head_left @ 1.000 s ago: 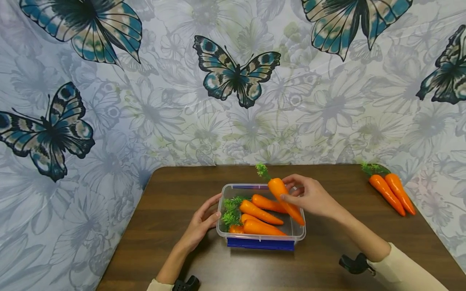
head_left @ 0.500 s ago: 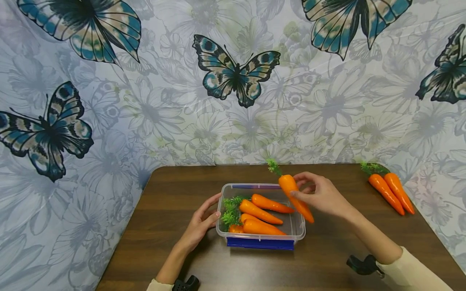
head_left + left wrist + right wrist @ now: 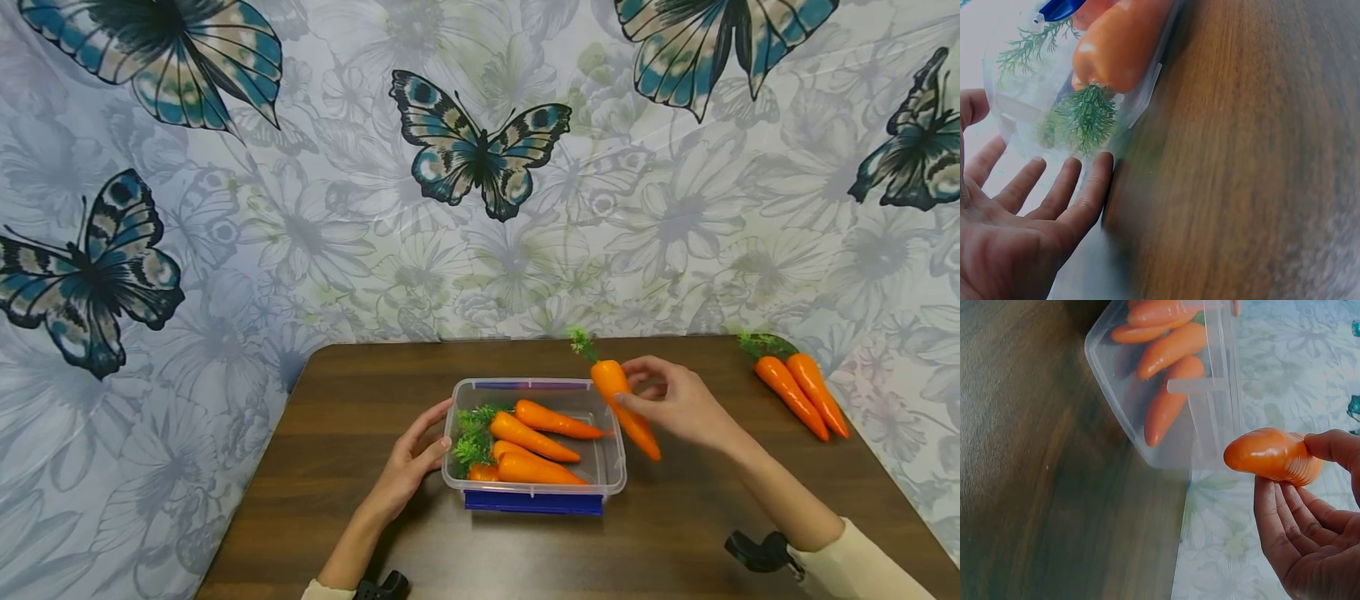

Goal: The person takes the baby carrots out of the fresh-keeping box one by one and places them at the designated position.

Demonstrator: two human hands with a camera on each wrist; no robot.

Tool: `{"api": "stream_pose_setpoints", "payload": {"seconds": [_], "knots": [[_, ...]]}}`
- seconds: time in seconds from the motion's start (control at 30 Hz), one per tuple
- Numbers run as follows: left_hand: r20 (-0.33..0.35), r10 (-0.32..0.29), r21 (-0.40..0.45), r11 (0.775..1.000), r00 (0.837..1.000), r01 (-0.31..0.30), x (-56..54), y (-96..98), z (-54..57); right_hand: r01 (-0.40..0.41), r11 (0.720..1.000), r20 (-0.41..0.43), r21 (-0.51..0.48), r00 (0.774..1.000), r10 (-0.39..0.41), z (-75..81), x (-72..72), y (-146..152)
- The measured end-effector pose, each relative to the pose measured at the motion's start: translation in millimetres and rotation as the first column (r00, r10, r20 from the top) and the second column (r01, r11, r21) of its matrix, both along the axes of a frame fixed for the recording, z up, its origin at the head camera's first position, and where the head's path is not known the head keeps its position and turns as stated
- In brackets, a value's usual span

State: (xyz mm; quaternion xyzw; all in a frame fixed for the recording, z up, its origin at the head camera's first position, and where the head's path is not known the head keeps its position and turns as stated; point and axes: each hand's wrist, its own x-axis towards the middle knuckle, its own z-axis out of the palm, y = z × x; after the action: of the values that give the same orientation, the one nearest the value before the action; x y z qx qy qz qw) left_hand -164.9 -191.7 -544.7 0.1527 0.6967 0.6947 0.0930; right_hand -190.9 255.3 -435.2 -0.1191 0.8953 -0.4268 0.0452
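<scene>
Carrot [image 3: 632, 423], one, raised beside clear box [image 3: 534, 487]'s right rim; likely light, stiff, slick. Near: left grip [image 3: 411, 461], fingers extended against box's left wall. Beyond: right grip [image 3: 678, 408], pinching carrot mid-body, suitable hold. Far: leafy top [image 3: 581, 342], probably flimsy.

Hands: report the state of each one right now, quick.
Left hand: open, at the side of the clear box.
Right hand: holding a carrot in a pinch.
</scene>
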Motion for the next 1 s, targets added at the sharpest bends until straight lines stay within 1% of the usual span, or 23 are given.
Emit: {"api": "stream_pose_setpoints", "payload": {"seconds": [0.17,0.33,0.57,0.77,1.0], "knots": [[-0.010,-0.008,0.007,1.000,1.000,0.008,-0.6,0.8,2.2,0.035,0.999,-0.020,0.031,0.999,-0.034,1.4,0.7,11.5],[-0.013,-0.009,0.011,1.000,1.000,0.009,-1.4,1.2,3.4,0.061,0.997,-0.006,0.044,0.998,-0.061,0.3,3.3,21.7],[-0.002,0.001,0.003,1.000,1.000,-0.001,-0.9,0.3,2.3,0.092,0.994,-0.003,0.059,0.996,-0.092,-7.0,7.4,28.7],[-0.004,-0.003,-0.001,1.000,1.000,0.003,-1.0,0.0,0.8,0.115,0.991,-0.024,0.070,0.993,-0.114,-14.8,10.1,35.3],[-0.003,-0.003,-0.004,1.000,1.000,0.003,-0.4,-1.0,-0.1,0.141,0.987,-0.036,0.072,0.990,-0.139,-24.8,9.3,49.4]]}}
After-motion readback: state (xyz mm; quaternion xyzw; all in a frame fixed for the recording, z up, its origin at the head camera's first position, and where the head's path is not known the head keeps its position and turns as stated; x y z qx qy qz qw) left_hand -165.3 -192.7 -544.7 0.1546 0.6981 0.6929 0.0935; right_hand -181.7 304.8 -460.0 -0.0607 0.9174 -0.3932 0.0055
